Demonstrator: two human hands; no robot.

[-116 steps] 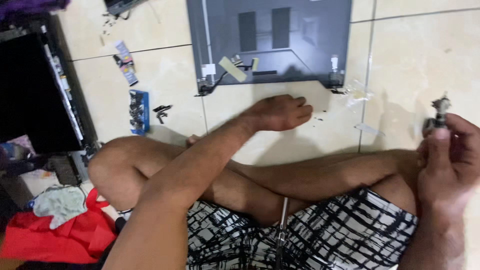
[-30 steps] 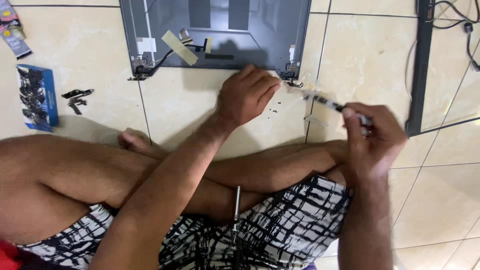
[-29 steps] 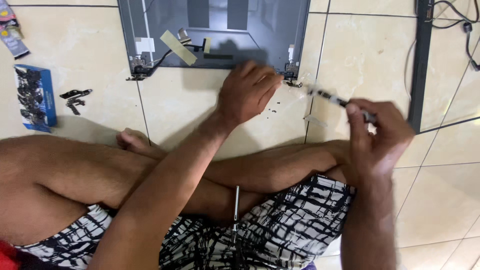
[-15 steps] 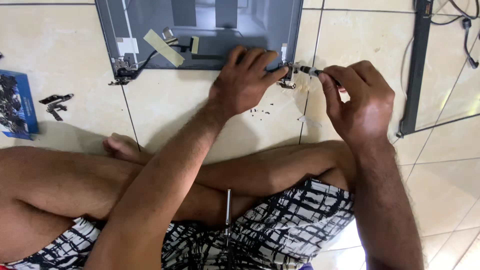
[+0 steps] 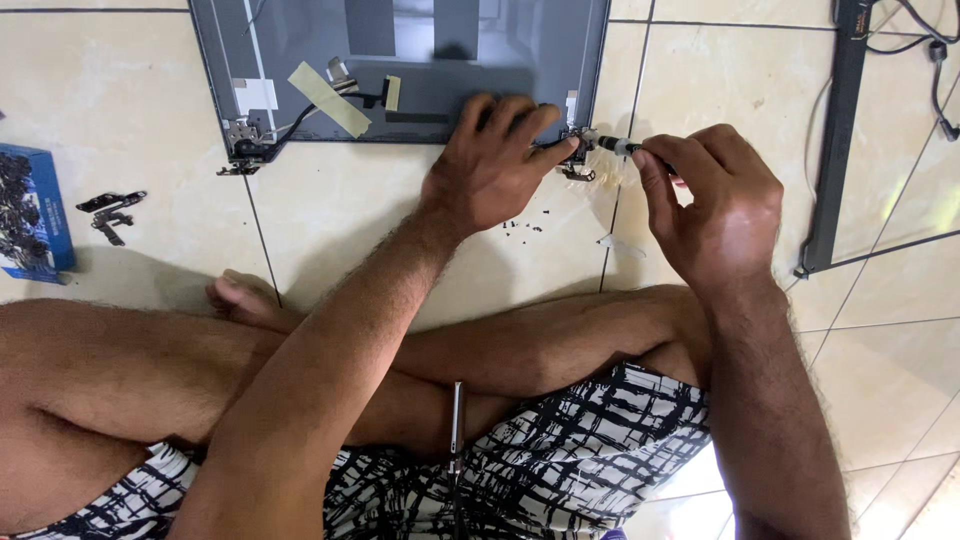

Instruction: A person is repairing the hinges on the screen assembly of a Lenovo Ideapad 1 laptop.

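A grey laptop lid cover [image 5: 300,60] lies inside-up on the tiled floor ahead of my crossed legs. My left hand [image 5: 495,165] presses flat on its near right corner, fingers spread beside the right metal hinge [image 5: 577,155]. My right hand [image 5: 715,205] grips a small screwdriver [image 5: 620,146] whose tip points left into that hinge. The left hinge [image 5: 240,150] with a black cable sits at the lid's other near corner. Tiny dark screws [image 5: 520,225] lie scattered on the tile just below my left hand.
A blue box of small parts [image 5: 30,210] sits at the far left with loose dark brackets [image 5: 110,210] beside it. A black screen bezel frame [image 5: 835,140] and cables [image 5: 925,40] lie at the right. A thin metal tool [image 5: 456,420] rests on my lap.
The view has shifted toward the lid. My left hand moved from the tiles onto the lid's right corner, and my right hand brought the screwdriver from mid-air to the right hinge.
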